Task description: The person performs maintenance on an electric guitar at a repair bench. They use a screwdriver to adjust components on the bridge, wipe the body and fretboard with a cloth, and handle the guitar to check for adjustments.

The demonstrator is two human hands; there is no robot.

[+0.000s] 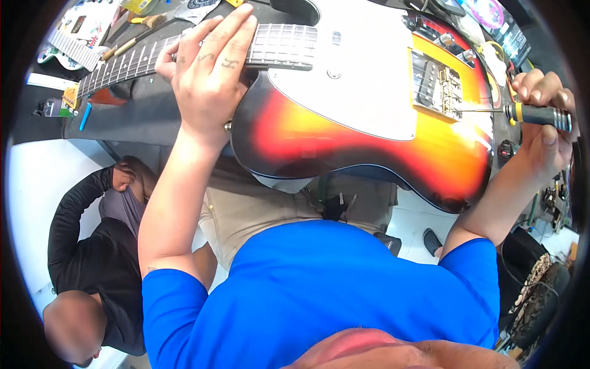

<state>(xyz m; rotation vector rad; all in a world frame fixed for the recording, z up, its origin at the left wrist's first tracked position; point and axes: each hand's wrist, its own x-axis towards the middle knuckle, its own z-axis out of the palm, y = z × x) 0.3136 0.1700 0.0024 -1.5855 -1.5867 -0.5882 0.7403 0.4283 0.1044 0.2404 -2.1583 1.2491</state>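
Observation:
A sunburst electric guitar (362, 154) with a white pickguard (369, 80) lies face up on the worktop, its neck pointing left. My left hand (212, 74) lies across the guitar neck (283, 46) near the body, fingers stretched out over the frets; its thumb is mostly hidden. At the right end of the body, my right hand (547, 117) is closed round the black-and-yellow handle of a screwdriver (534, 115). The thin shaft points left, its tip at the rear edge of the metal bridge (436, 86). Control knobs (452, 43) sit beyond the bridge.
A brush (147, 21), a second guitar body (80, 31) and tools crowd the far left. A blue stick-like piece (85, 117) lies by the headstock. Cables (491, 52) run past the guitar's right end. Another person in black (101, 252) sits at the lower left.

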